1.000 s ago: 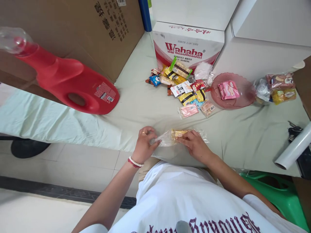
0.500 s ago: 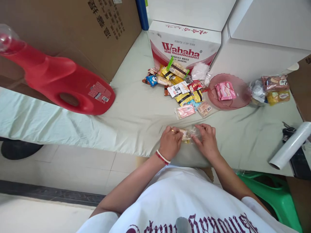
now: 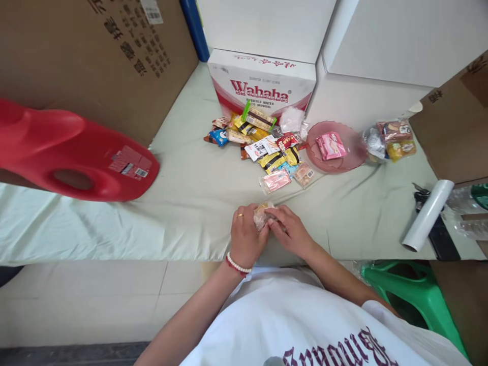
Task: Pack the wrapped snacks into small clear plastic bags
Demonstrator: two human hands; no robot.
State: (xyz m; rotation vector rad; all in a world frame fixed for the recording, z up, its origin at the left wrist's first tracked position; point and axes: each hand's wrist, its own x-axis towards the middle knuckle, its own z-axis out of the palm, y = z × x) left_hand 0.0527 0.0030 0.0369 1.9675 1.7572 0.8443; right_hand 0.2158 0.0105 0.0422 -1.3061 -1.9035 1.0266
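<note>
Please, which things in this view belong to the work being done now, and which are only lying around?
In the work:
wrapped snack, between left hand and right hand
perhaps snack pile and pink dish

Apparently just lying around:
red bottle
Wahaha carton
white roll
green stool

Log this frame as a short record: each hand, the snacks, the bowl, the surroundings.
Left hand: holding a wrapped snack
Right hand: fingers at the same snack
Snack pile: mixed packets, in front of the printed box
Pink bowl: beside the pile, pink packet inside
Far left: red jug
Right side: white roll, green stool below
</note>
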